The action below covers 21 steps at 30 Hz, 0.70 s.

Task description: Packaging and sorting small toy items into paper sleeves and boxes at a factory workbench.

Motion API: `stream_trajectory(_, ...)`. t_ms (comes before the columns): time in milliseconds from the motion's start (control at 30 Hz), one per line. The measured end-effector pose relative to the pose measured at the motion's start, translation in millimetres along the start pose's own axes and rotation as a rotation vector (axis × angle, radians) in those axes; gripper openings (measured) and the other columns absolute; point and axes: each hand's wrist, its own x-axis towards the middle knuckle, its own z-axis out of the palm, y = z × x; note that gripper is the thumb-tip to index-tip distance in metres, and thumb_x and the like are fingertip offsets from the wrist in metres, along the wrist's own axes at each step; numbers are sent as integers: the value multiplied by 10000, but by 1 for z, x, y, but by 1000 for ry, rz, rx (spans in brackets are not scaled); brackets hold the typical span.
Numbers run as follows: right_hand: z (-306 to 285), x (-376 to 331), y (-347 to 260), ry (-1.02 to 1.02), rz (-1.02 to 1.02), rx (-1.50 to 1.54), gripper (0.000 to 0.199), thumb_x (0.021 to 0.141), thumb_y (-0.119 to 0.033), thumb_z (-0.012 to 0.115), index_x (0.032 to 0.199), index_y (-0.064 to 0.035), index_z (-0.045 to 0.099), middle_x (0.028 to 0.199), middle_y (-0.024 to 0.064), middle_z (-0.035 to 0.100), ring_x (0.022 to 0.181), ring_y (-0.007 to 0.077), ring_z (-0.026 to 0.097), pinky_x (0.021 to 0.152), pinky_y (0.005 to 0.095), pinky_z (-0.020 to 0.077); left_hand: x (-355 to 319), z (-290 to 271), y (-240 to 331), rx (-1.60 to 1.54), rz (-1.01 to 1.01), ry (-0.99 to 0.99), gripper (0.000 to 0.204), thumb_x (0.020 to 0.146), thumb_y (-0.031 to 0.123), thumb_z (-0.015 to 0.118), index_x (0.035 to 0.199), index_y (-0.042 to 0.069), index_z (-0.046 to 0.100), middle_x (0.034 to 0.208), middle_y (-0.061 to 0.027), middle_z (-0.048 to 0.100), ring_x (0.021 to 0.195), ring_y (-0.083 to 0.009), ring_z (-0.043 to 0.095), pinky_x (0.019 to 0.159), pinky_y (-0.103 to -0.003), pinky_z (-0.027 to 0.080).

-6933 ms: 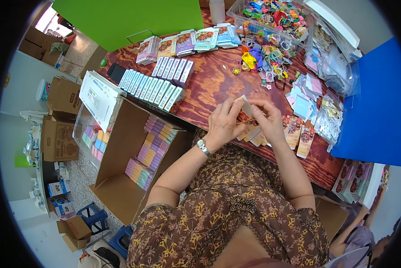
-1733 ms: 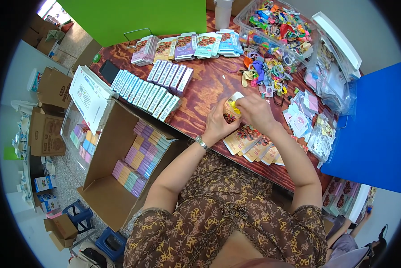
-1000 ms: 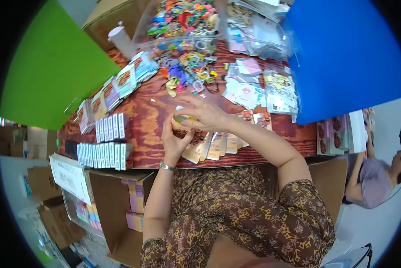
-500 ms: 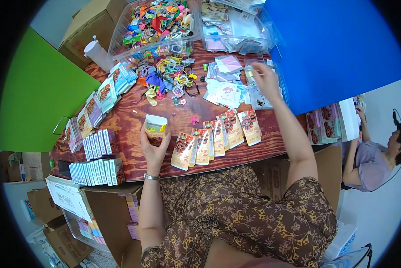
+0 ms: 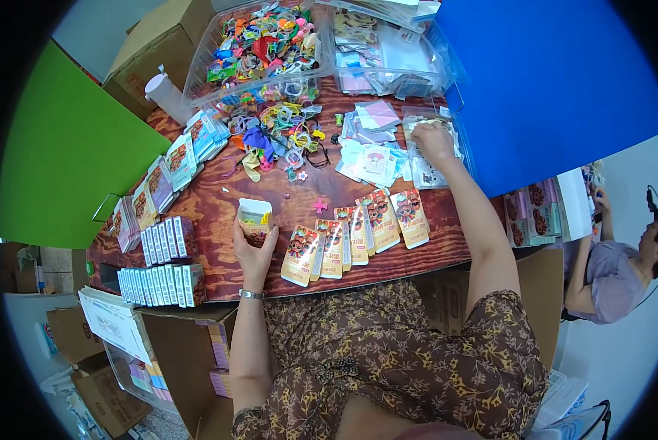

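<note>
On the reddish-brown wooden table (image 5: 197, 202), the packing work looked part done: two neat rows of small closed white cartons (image 5: 164, 264) stood at the person's left, and more filled cartons lay in the open brown cardboard box (image 5: 189, 352) below the table edge, while a fan of five flat printed picture packets (image 5: 358, 235) waited near the front edge and a large heap of bright plastic rings and trinkets (image 5: 277, 139) remained unsorted, so much seemed left. The left hand (image 5: 254, 246) held a small open white carton with a yellow piece inside (image 5: 255, 218) upright above the table, fingers wrapped around its lower half. The right hand (image 5: 433, 139) reached far forward onto a pile of clear plastic sleeves holding paper sheets (image 5: 424, 165), fingers curled down on them; whether it had pinched one could not be told. Compared with half a second earlier, the carton had stayed in the left hand at much the same spot, and the right hand had settled lower onto the sleeves. Well before that, both hands had worked together over the carton near the packets.
</note>
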Motion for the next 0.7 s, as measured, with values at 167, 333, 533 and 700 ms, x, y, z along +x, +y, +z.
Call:
stream_trajectory(167,-8,-7,9,218,-80,126,81,911,-177,661,935,-120,714,973,85,727,958,323,666,791,463,545,1,1,4,8,0,8,576,861,28,775,1342,24,458,926,-26,603,668,-80,569,556,-235,475)
stream_trajectory(333,-25,-13,11,148,210,469,116,920,-187,685,952,-75,685,882,140,729,832,335,711,752,446,543,2,-1,6,13,14,30,570,852,54,793,1323,19,473,940,-23,596,697,-76,560,575,-239,471)
stream_trajectory(533,-45,-25,23,-68,275,762,210,908,-206,717,1060,-70,671,820,120,717,768,220,705,673,337,526,3,1,16,13,27,44,582,846,85,810,1322,17,482,988,-25,599,770,-85,568,641,-252,486)
stream_trajectory(700,-41,-36,18,-340,100,512,309,844,-222,770,1093,-66,673,838,134,721,778,267,704,697,371,537,1,-1,16,-39,-19,38,596,843,94,815,1331,13,483,1005,-28,604,798,-93,570,677,-264,490)
